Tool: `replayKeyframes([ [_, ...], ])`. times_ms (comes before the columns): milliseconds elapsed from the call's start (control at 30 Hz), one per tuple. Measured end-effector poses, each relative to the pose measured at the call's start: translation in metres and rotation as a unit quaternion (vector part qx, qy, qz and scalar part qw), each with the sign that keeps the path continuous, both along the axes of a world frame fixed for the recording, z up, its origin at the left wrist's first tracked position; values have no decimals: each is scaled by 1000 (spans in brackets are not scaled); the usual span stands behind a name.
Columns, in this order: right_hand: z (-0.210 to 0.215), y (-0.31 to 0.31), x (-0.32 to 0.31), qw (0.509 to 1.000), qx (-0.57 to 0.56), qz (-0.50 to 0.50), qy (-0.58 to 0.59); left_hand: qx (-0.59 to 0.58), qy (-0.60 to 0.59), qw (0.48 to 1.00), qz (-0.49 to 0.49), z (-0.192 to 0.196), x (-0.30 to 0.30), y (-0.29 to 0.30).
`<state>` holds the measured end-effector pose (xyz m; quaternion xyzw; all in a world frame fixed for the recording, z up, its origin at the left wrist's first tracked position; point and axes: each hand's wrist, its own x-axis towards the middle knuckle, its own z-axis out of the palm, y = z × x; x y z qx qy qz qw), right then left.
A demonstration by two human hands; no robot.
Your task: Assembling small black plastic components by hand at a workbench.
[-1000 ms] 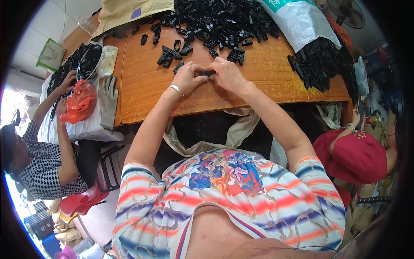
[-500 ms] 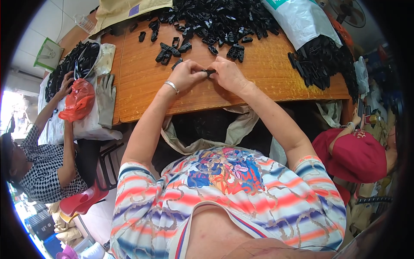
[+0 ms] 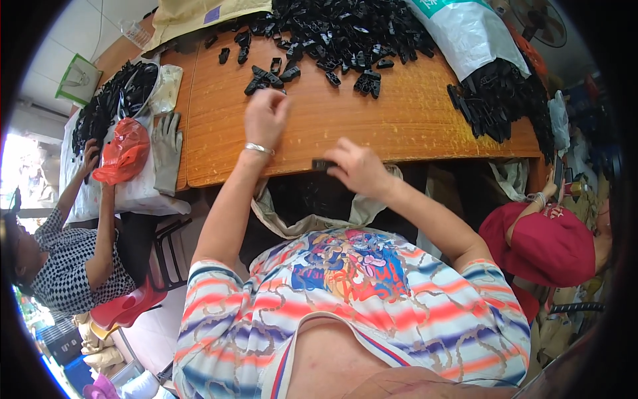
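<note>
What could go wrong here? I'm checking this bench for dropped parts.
The right hand holds a small black part at the table edge, over an open bag; it could slip off target. The left hand reaching toward loose black clips might knock some about.

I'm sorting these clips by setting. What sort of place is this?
Probably a small workshop for hand assembly or sorting. A wooden table carries a big heap of small black plastic parts, a sack spills more of them, and a co-worker at the left handles the same parts.
</note>
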<state>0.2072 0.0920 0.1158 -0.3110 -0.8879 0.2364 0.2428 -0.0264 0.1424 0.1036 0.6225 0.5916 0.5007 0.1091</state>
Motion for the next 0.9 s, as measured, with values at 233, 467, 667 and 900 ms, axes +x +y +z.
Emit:
replayKeyframes([
  [233, -15, -15, -4, 997, -5, 71, -13, -97, 172, 977, 80, -11, -12, 12],
  [467, -1, 120, -25, 968, 76, -238, -31, -13, 162, 982, -97, -13, 16, 2],
  [667, -11, 153, -36, 964, 70, -243, -80, -33, 143, 987, -68, -13, 11, 0],
  [900, 2, 100, -45, 996, 52, -71, 31, -54, 155, 984, -71, -18, 7, 3],
])
